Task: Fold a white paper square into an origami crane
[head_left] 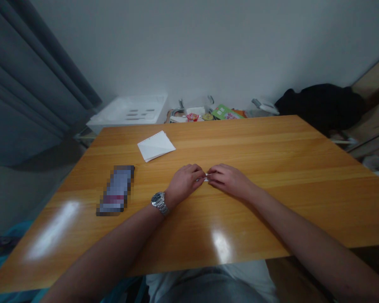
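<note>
Over the middle of the wooden table point(271, 151), my two hands meet at a small piece of white paper point(206, 179). My left hand point(185, 180), with a metal watch point(159, 202) on its wrist, pinches the paper's left side. From the other side, the curled fingers of my right hand point(229, 179) close on its right end. Most of the paper is hidden behind my fingers, so its exact shape cannot be made out. Farther back and to the left lie some white paper sheets point(156, 146).
A phone point(116, 189), blurred out, lies at the left of the table. Past the far edge are a white plastic tray point(129, 109), a green booklet point(225, 112) among small items, and a dark heap of cloth point(322, 105). A grey curtain point(28, 75) hangs at left.
</note>
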Motion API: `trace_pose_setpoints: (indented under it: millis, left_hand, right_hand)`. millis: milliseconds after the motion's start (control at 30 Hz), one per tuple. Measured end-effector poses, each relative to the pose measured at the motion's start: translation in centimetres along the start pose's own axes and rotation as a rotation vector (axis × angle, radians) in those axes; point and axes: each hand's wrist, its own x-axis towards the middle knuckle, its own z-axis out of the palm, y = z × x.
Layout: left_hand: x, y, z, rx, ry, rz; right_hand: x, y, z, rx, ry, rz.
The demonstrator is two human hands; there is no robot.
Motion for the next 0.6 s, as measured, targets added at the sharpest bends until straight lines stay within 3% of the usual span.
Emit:
trace_pose_setpoints:
  millis: [233, 600]
  left_hand:
    - [-0.3, -0.5, -0.6, 0.048, -0.059, 0.083]
    - [-0.4, 0.6, -0.6, 0.205, -0.112, 0.101]
  right_hand:
    - [-0.3, 0.0, -0.6, -0.038, -0.034, 0.010]
    - [-1.3, 0.5, -1.3, -0.088, -0.071, 0.147]
